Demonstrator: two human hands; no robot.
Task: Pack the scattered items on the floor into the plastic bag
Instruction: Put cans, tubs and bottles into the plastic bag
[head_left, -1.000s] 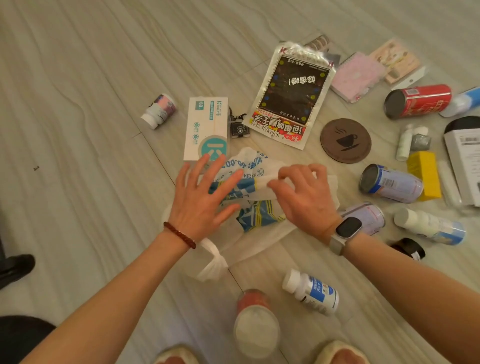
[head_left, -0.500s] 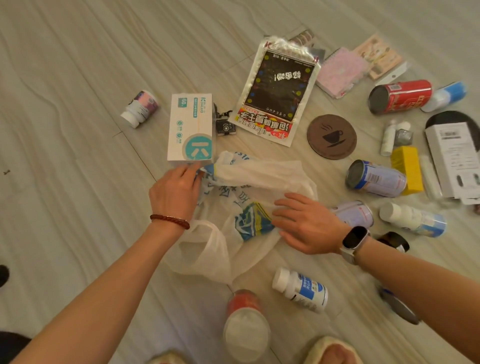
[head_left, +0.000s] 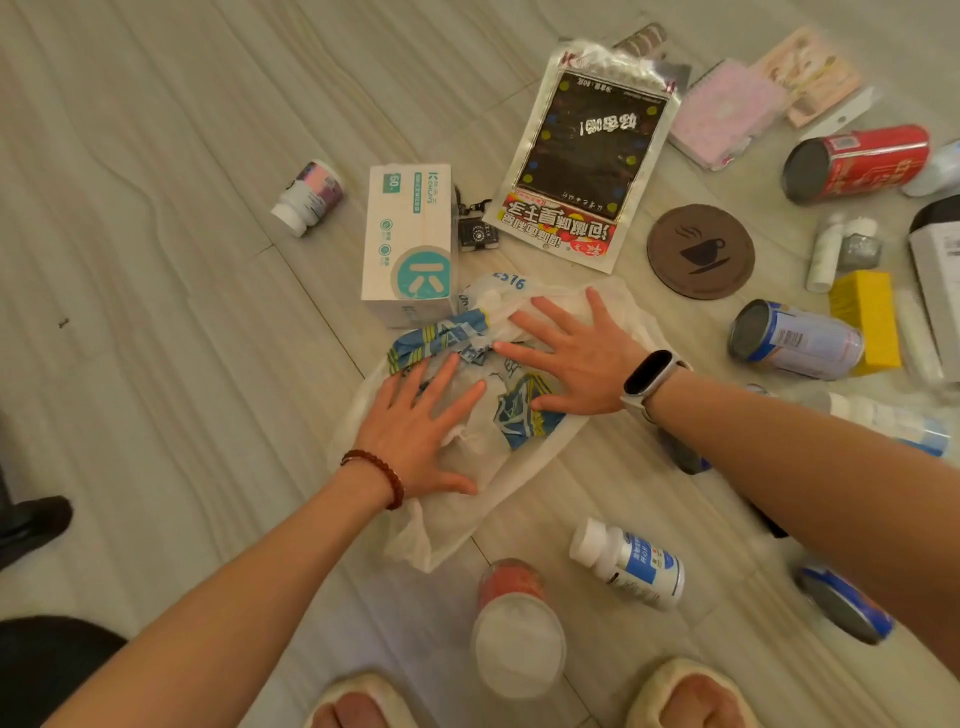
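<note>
1. Closest in, two fuzzy cream slippers (head_left: 685, 696) poke into view at the bottom, and between them stands a clear plastic cup with a white lid and reddish contents (head_left: 517, 623).
2. Just right of that cup, a white pill bottle with a blue label (head_left: 631, 564) lies on its side on the pale wood-grain floor (head_left: 156, 260).
3. Then the main thing: a crumpled translucent white plastic bag with blue and yellow print (head_left: 519, 410) is flat on the floor, and both hands are on top of it.
4. The left hand (head_left: 421, 436), red bead bracelet on the wrist, has its fingers spread wide and straight, palm down on the near-left part of the bag. Not gripping anything.
5. The right hand (head_left: 576, 364), smartwatch on the wrist, is the same deal: fingers fanned wide, flat on the bag's far-right part. The fingertips of the two hands nearly meet.
6. Just past the left fingertips sits a white rectangular box with teal markings (head_left: 410, 244), touching the bag's far edge.
7. Beyond the right fingertips: a shiny black and silver snack pouch (head_left: 587, 156) and a round brown coaster with a coffee cup design (head_left: 701, 252).
8. Off to the right of the right hand, a blue and white can (head_left: 795, 338) lies on its side, with a red can (head_left: 857, 161) farther back.
</note>
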